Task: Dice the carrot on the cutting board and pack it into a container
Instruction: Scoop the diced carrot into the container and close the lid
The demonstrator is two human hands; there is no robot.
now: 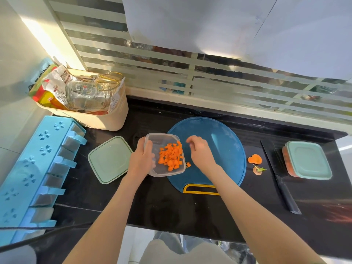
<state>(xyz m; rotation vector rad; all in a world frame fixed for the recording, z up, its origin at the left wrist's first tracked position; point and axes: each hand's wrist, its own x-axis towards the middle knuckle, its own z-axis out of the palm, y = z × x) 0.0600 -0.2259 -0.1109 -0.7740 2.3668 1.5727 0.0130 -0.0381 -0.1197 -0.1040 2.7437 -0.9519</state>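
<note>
Packing is in hand. The dice [171, 156] are heaped in the container [162, 172], which is gripped at its left wall by the left hand [142, 159] at the board's [222, 149] left edge. The right hand [200, 151] is held over the board, fingers loosely curled, with nothing seen in them. Stray bits [188, 164] beside the container are likely to be pinched up next, and then the lid [109, 159] pressed on.

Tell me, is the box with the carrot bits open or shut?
Open: the clear container has no lid on; a green lid lies on the counter beside it.
</note>
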